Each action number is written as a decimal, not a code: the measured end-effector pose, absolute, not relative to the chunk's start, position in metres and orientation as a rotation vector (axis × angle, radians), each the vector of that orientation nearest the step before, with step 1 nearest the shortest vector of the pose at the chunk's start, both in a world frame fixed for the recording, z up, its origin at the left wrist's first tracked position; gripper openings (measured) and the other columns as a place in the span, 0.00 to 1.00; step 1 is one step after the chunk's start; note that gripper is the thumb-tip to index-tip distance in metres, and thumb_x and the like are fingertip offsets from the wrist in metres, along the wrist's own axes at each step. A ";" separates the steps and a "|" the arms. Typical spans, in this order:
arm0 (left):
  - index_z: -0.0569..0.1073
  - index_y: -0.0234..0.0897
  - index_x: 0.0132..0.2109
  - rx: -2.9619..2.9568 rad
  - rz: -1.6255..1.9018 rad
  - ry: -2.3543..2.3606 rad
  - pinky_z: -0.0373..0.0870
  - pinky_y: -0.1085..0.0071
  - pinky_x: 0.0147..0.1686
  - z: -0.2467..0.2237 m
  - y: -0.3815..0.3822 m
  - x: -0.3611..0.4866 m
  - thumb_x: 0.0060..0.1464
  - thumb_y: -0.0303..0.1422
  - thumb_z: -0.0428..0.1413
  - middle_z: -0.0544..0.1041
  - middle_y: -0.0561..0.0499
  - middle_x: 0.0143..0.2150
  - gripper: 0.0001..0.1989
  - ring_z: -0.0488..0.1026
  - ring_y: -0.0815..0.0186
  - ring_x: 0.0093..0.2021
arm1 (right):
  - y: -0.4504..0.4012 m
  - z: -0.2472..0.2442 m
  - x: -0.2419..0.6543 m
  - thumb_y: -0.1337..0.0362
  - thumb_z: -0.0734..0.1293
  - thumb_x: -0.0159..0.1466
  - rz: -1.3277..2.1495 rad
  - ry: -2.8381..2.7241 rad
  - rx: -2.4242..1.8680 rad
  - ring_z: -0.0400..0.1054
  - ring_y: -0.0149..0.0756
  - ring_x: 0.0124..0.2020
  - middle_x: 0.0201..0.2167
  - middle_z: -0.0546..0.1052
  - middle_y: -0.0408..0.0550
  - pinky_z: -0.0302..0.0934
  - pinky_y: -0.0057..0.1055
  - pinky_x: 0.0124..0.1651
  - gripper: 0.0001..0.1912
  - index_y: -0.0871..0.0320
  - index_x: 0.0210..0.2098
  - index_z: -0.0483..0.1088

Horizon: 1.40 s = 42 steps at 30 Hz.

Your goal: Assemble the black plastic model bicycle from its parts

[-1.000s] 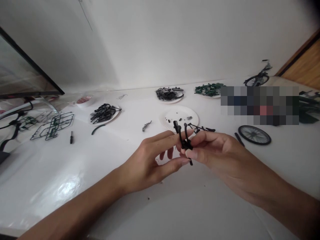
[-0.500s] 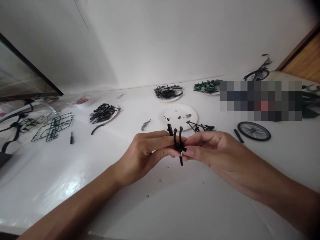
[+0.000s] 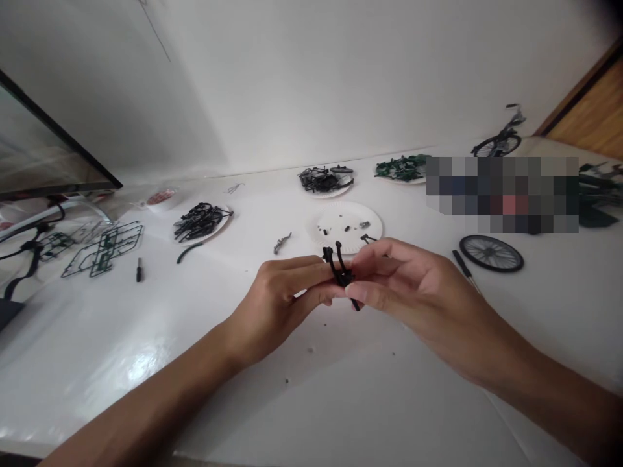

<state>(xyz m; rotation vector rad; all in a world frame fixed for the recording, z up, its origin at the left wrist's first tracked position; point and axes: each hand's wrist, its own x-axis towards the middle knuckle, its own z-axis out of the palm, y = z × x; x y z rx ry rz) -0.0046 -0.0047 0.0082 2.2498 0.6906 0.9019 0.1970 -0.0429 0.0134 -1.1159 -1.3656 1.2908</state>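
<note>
A small black plastic model bicycle part [image 3: 339, 267], forked with two curved prongs, sits between my hands. My left hand [image 3: 280, 292] pinches its lower side from the left, and my right hand [image 3: 409, 282] holds it from the right with thumb and fingers. My fingers hide the middle of the part. Its prongs point up and a thin stem sticks out below. Just behind my fingertips lies a white paper plate [image 3: 343, 224] with several small dark pieces on it.
A spoked model wheel [image 3: 491, 253] and a black rod [image 3: 463, 263] lie to the right. Paper plates of black parts [image 3: 200, 222] and green parts [image 3: 402, 168] stand behind. A built model bicycle [image 3: 499, 139] stands far right, a green sprue frame [image 3: 102, 250] left, a monitor [image 3: 43, 143] far left.
My hands have drawn closer together around the black part, and my right hand now covers more of it. The thin linkage piece once near the plate is mostly hidden behind my right hand.
</note>
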 end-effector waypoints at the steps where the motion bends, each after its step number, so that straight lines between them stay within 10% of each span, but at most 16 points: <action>1: 0.79 0.36 0.41 2.257 0.902 0.693 0.71 0.72 0.34 0.008 -0.005 -0.004 0.63 0.31 0.56 0.78 0.48 0.36 0.07 0.74 0.68 0.33 | -0.044 0.014 0.197 0.61 0.73 0.61 1.243 -1.406 -1.130 0.77 0.32 0.36 0.33 0.80 0.42 0.70 0.27 0.40 0.09 0.53 0.39 0.73; 21: 0.75 0.36 0.51 2.151 0.937 0.757 0.75 0.72 0.38 0.015 -0.006 -0.005 0.63 0.29 0.56 0.76 0.47 0.45 0.10 0.74 0.68 0.42 | -0.050 0.013 0.197 0.63 0.74 0.60 0.794 -1.580 -1.328 0.78 0.31 0.36 0.37 0.84 0.40 0.73 0.22 0.40 0.07 0.48 0.39 0.81; 42: 0.79 0.31 0.43 2.348 1.242 0.663 0.76 0.69 0.41 0.010 -0.006 0.000 0.54 0.22 0.64 0.78 0.46 0.40 0.09 0.75 0.67 0.41 | -0.040 0.010 0.200 0.59 0.73 0.61 1.500 -1.198 -1.187 0.81 0.39 0.36 0.35 0.84 0.47 0.77 0.28 0.41 0.12 0.55 0.43 0.79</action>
